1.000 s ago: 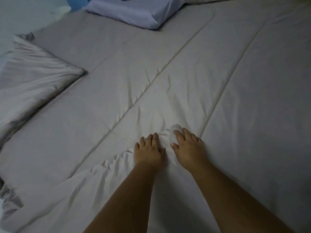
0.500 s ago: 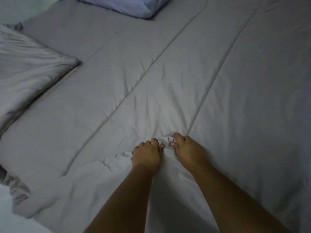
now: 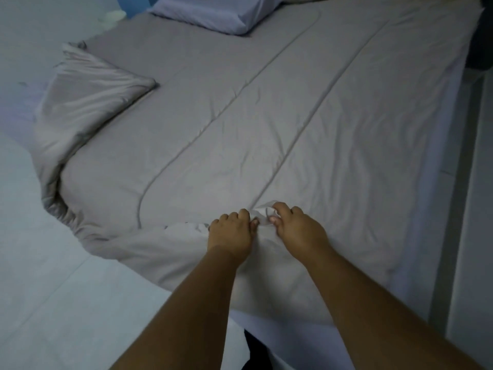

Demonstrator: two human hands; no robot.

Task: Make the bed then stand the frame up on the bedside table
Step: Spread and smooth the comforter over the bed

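A grey quilted duvet (image 3: 240, 134) covers the bed, spread mostly flat with long stitched seams. Its far left corner (image 3: 88, 102) is folded back over itself. My left hand (image 3: 232, 233) and my right hand (image 3: 296, 228) sit close together at the near edge, both pinching a bunched fold of the duvet's edge (image 3: 262, 213). A pale lilac pillow (image 3: 213, 12) lies at the head of the bed. A white sheet (image 3: 426, 209) shows along the right side under the duvet. No frame or bedside table is in view.
Pale floor tiles (image 3: 53, 289) lie to the left of the bed. A light wall or ledge (image 3: 474, 209) runs close along the bed's right side. A dark object (image 3: 480, 36) stands at the far right top. Blue wall (image 3: 130, 4) shows behind the pillow.
My hands have curled from flat on the duvet into a pinch on its edge fold and drawn it toward me. The view has pulled back, showing the floor and the bed's right side.
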